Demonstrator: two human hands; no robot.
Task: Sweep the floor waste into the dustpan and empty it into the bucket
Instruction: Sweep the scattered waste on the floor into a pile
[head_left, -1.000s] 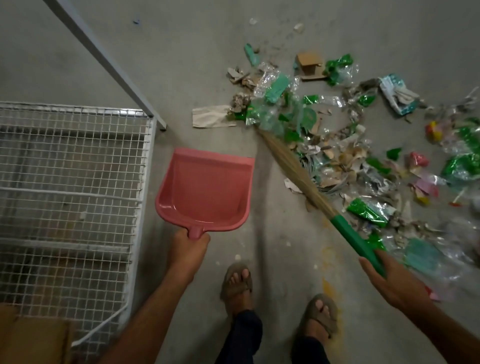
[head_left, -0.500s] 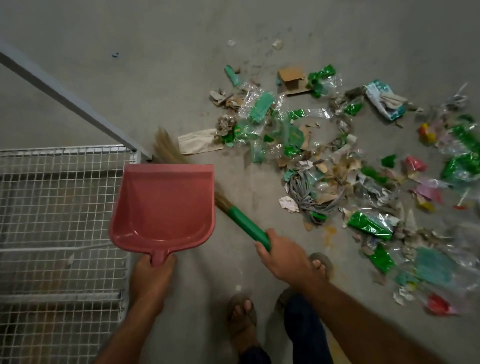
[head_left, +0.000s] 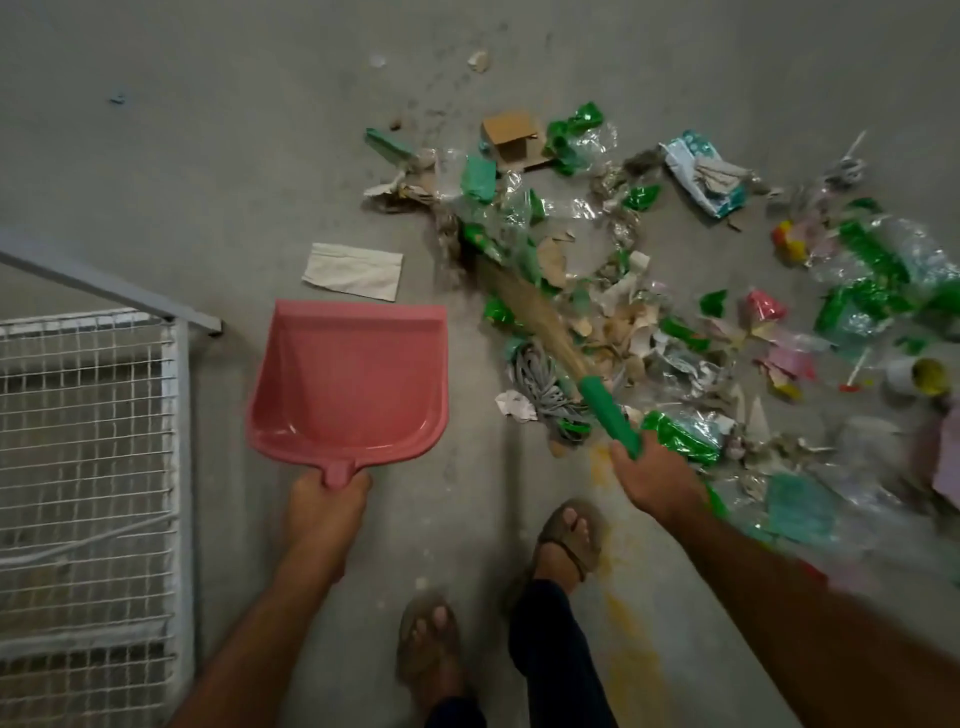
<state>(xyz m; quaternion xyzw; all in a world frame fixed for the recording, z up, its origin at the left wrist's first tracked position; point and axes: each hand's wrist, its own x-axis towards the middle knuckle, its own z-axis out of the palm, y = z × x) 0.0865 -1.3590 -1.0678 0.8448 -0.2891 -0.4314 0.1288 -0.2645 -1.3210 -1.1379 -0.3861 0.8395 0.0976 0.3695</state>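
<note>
My left hand (head_left: 324, 499) grips the short handle of a pink dustpan (head_left: 353, 384), which is empty and points its mouth away from me. My right hand (head_left: 654, 480) holds the green handle of a grass broom (head_left: 535, 317). The bristles lie in the left edge of a wide spread of floor waste (head_left: 649, 322): green wrappers, clear plastic, torn paper and card. A flat paper piece (head_left: 356, 270) lies apart, just beyond the dustpan's mouth. No bucket is in view.
A white wire-mesh rack (head_left: 88, 467) with a grey metal bar (head_left: 104, 283) stands at the left, close to the dustpan. My two sandalled feet (head_left: 566, 540) are on the concrete floor between my arms. A small roll (head_left: 917, 376) lies at the far right.
The broom has swung from the left, behind the dustpan, back to the right into the waste pile. The dustpan has moved right, away from the rack.
</note>
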